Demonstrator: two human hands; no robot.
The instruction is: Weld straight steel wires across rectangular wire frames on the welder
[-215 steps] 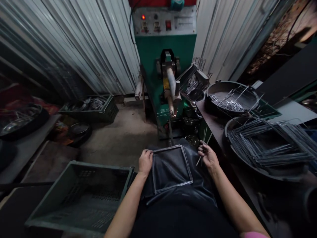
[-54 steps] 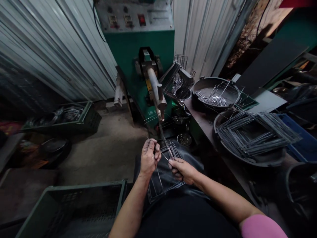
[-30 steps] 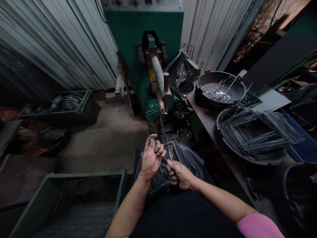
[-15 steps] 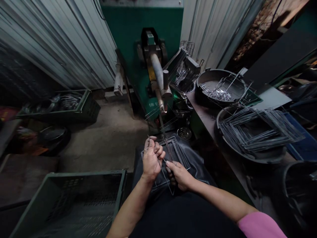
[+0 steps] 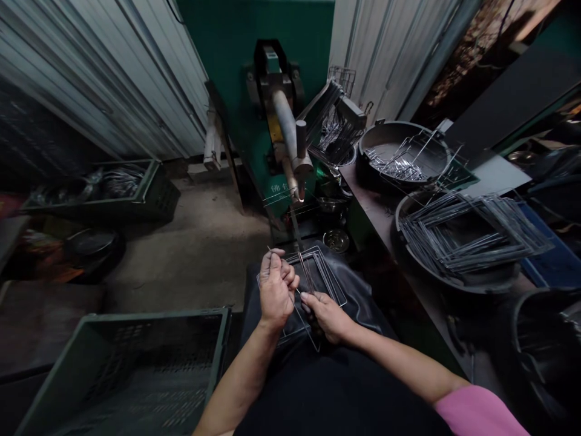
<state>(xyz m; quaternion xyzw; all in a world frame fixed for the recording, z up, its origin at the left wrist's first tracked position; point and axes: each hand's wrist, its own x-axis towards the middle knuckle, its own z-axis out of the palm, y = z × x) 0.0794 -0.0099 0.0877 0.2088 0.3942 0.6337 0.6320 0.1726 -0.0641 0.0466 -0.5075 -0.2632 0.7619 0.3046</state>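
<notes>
My left hand [image 5: 276,287] is closed, its fingers curled round a thin metal wire [image 5: 298,292] that pokes out at both sides of the fist. Close beside it, my right hand [image 5: 329,316] grips the near end of some long, thin metal strips [image 5: 297,233]; their exact kind is unclear. These reach forward to the tip of a green machine's arm [image 5: 285,130], where fine wires [image 5: 276,198] cross in a faint glow. Rectangular wire frames [image 5: 333,275] lie on the dark apron [image 5: 354,290] over my lap, partly hidden by both hands.
An open green crate [image 5: 227,339] stands at lower left, another crate [image 5: 158,191] with metal parts behind it. On the right-hand bench, a round black basin [image 5: 403,248] bears a pile of wire frames [image 5: 481,230]; a second basin [image 5: 365,166] holds short shiny pieces.
The whole view has shifted slightly, so the scene sits a little higher and further left. Both hands keep their grips and nearly the same positions.
</notes>
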